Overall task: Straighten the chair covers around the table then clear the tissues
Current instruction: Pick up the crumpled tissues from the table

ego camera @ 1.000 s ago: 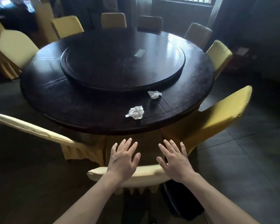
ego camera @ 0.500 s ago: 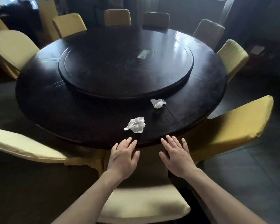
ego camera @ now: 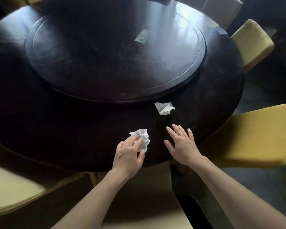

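A person leans over the chair (ego camera: 144,204) drawn up at the near edge of a dark round table (ego camera: 59,133), both bare arms reaching forward across the rim. The left hand (ego camera: 128,156) settles on the nearer crumpled tissue (ego camera: 142,139); its fingers curl loosely over the wad's near side with the thumb alongside, touching it, though whether they have yet closed into a grip cannot be told. The right hand (ego camera: 182,144) hovers flat and spread over the tabletop, holding nothing. Just ahead of its fingertips and slightly toward the left lies the second tissue (ego camera: 164,108), close against the edge of the raised turntable (ego camera: 185,66), its longer side running roughly across the view. The right hand is plainly the nearer one to it, so a short forward reach looks like the move to come. Yellow-covered chairs (ego camera: 253,42) ring the far side; a small card (ego camera: 141,35) sits on the turntable.
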